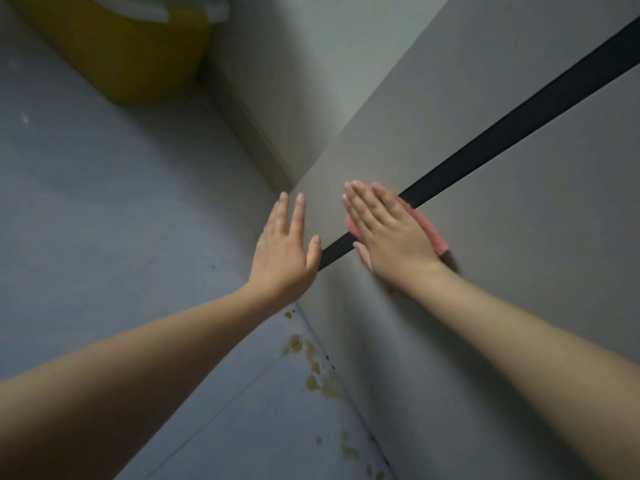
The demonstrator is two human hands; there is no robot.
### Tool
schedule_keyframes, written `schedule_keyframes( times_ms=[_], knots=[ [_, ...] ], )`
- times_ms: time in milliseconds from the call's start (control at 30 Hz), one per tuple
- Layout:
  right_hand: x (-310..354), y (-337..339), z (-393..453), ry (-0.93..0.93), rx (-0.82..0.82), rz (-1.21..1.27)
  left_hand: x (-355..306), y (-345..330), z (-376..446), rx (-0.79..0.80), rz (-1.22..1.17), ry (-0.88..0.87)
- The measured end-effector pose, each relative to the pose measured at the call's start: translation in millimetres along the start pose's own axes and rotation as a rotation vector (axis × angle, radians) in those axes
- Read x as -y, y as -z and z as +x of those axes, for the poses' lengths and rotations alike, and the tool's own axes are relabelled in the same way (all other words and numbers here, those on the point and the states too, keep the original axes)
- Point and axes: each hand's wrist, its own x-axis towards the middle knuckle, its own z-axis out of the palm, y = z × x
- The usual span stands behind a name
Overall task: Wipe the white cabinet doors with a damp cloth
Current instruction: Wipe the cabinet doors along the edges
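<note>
Evidently the wiping was under way. A pink cloth (437, 233) was pressed flat against the white cabinet door (519, 237) by the right hand (391, 233), fingers straight and held together, nothing curled round the fabric. The cloth showed only as a strip past the hand's right edge and a sliver at the fingers and wrist; the rest was hidden beneath the palm. It lay on and just beside the dark gap (519, 112) that ran diagonally between two door panels.

The left hand (285, 247) was noted flat and open, fingers extended, held at the door's left edge near the corner where the cabinet met a side wall (277, 81). Whether it touched the surface or merely hovered could not be told. Nothing was held in it.

Progress was hard to judge: no wet streaks or sheen were made out on the panels, and the light was dim. The cloth was placed low and to the left on the door, so the far and right stretches of both panels were judged likely to remain, though this could not be confirmed. Yellowish stains (311, 362) were recorded on the floor (104, 202) along the cabinet's base, near the observer; these lay outside the task as stated.

A yellow bin (114, 46) was seen at far left on the floor.

No brand, label or legible writing was found anywhere.
</note>
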Motion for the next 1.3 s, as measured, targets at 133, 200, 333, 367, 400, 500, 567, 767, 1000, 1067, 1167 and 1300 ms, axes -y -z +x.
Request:
schedule_keyframes(
  times_ms=[133, 200, 333, 367, 400, 500, 567, 767, 1000, 1067, 1167, 1300],
  knots=[
    [48, -19, -32, 0.241, 0.108, 0.020, 20, -13, -35, 0.055, 0.097, 0.123],
    [52, -23, -31, 0.277, 0.090, 0.007, 35, -16, -59, 0.092, 0.112, 0.205],
    [40, -16, 11, 0.212, 0.042, -0.060, 56, -13, -96, 0.200, 0.193, 0.235],
    [38, -13, 23, 0.162, 0.031, -0.078, 57, -11, -94, 0.181, 0.193, 0.225],
    [38, -10, 30, 0.114, 0.029, -0.069, 56, -10, -87, 0.150, 0.179, 0.210],
    [43, -12, 13, 0.102, 0.071, -0.003, 44, -19, -64, 0.151, 0.218, 0.176],
    [52, -18, -17, 0.180, 0.080, 0.012, 43, -28, -59, 0.300, 0.360, 0.211],
    [60, -18, 11, 0.195, 0.042, 0.024, 80, -44, -59, 0.538, 0.550, 0.414],
    [94, -29, 30, 0.160, 0.071, 0.065, 104, -40, -59, 0.467, 0.376, 0.436],
    [96, -29, 6, 0.273, 0.084, 0.056, 98, -37, -54, 0.491, 0.343, 0.466],
    [87, -30, 31, 0.252, 0.103, 0.056, 83, -32, -41, 0.456, 0.274, 0.476],
    [80, -29, 42, 0.168, 0.063, 0.047, 55, -21, -9, 0.237, 0.037, 0.408]
  ],
)
